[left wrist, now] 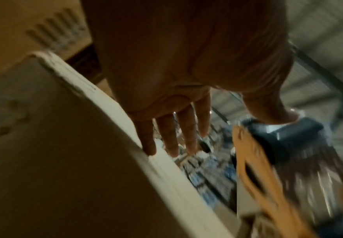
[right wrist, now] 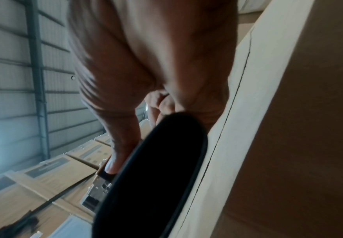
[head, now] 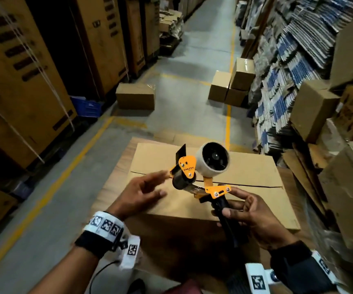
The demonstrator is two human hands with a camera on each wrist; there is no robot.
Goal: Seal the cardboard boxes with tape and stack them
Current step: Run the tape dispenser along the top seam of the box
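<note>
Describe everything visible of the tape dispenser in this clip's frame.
The tape dispenser is a hand-held tape gun with orange metal side plates, a black handle, a black roller at its front and a nearly spent pale roll on a black hub. It is held tilted above the cardboard box, over the untaped seam between the flaps. The right hand grips the handle; the left hand reaches its front, the thumb touching the roller in the left wrist view.
</note>
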